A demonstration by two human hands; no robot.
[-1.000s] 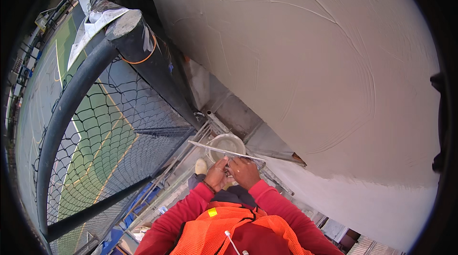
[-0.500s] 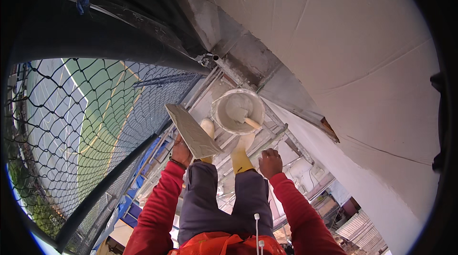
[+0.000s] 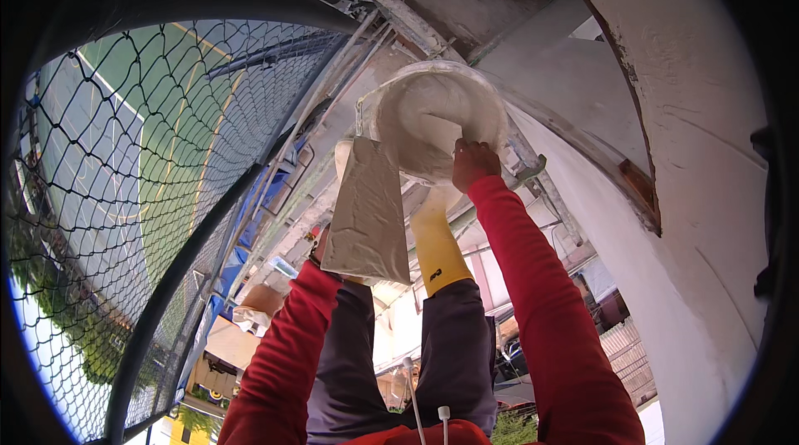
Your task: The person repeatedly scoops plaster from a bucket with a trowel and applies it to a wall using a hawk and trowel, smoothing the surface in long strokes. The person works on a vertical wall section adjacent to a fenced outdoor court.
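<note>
The plaster bucket [image 3: 437, 116] sits ahead of the person's feet, directly beyond the right hand [image 3: 473, 164], which reaches into it, its grip unclear. The left hand [image 3: 320, 247], mostly hidden, holds a flat plastering board [image 3: 366, 212] whose long axis points toward the bucket.

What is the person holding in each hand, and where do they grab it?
The left hand, mostly hidden, holds a flat plaster board from underneath at its near end. The right hand reaches into the white bucket, gripping a tool by its handle.
</note>
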